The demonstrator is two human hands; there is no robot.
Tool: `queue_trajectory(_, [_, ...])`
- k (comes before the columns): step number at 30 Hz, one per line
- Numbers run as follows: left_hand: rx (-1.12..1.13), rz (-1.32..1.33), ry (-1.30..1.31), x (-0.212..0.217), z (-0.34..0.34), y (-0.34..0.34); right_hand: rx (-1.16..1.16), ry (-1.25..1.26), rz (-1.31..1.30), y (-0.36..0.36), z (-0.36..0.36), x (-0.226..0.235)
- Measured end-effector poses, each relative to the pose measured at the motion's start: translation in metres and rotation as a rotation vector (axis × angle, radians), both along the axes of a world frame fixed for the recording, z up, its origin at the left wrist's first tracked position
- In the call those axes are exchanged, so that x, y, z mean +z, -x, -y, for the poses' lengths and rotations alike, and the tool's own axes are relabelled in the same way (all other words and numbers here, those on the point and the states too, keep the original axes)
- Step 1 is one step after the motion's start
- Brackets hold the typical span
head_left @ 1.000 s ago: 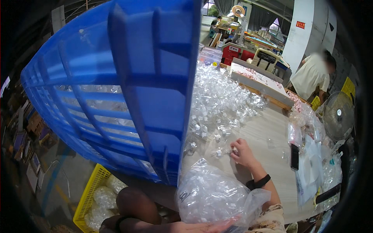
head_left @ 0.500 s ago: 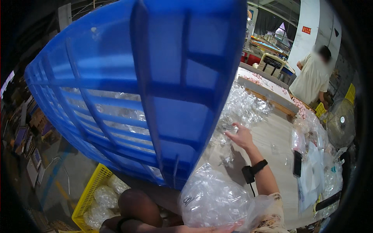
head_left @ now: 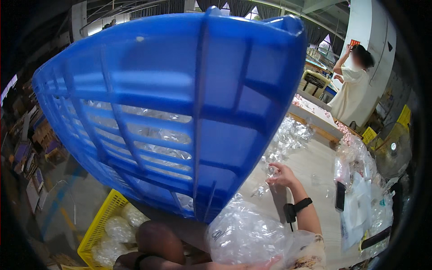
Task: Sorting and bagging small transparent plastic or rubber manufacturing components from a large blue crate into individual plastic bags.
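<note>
A big blue slatted crate (head_left: 180, 112) hangs tilted close in front of me, with clear plastic showing through its slats. It hides most of the pile of small clear plastic pieces (head_left: 288, 137) on the pale table (head_left: 315, 166). My right hand (head_left: 283, 175), a black watch on its wrist, reaches out over the table and pinches a small clear piece at the pile's near edge. My left hand (head_left: 270, 262) shows only its fingertips at the bottom edge, gripping the underside of a full clear plastic bag (head_left: 245, 234) in my lap.
A yellow basket (head_left: 96, 227) with clear bags stands on the floor at lower left. A black phone (head_left: 340, 195) and heaped plastic bags (head_left: 360, 211) lie on the table's right side, near a fan (head_left: 391, 153). A person in a pale shirt (head_left: 353, 92) stands at the back right.
The blue crate has swung right and upward across the view, covering more of the pile. My right hand has reached farther out to the pieces. The left hand stays on the bag.
</note>
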State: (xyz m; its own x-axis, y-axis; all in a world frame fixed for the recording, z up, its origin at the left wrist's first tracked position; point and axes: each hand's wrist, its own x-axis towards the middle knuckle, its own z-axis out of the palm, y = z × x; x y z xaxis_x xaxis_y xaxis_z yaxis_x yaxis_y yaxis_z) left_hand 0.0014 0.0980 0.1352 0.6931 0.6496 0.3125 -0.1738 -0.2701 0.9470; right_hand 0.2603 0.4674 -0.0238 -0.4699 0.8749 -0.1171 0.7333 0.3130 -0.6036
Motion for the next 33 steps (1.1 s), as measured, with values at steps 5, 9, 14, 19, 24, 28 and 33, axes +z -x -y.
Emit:
queue_trajectory(5, [0.119, 0.168, -0.263, 0.007, -0.014, -0.011, -0.063, -0.063, -0.047, -0.034, 0.013, -0.005])
queue_trajectory(9, [0.117, 0.262, -0.184, 0.010, -0.012, -0.016, -0.085, -0.010, -0.047, -0.046, 0.026, 0.000])
queue_trajectory(14, [0.035, 0.190, -0.075, 0.005, -0.011, -0.017, -0.001, -0.023, -0.095, -0.063, 0.042, 0.011])
queue_trajectory(19, [0.082, 0.363, -0.129, -0.008, -0.009, -0.023, -0.130, 0.323, -0.502, -0.052, 0.058, 0.049])
queue_trajectory(24, [0.044, 0.136, -0.218, 0.006, -0.012, -0.008, -0.304, 0.119, -0.434, -0.028, 0.060, 0.050])
queue_trajectory(28, [0.044, 0.130, -0.180, 0.008, -0.014, -0.012, 0.303, -0.535, 0.153, -0.008, 0.088, -0.003])
queue_trajectory(33, [0.039, 0.266, -0.104, -0.001, -0.010, -0.014, 0.335, -0.464, 0.218, 0.002, 0.108, 0.014])
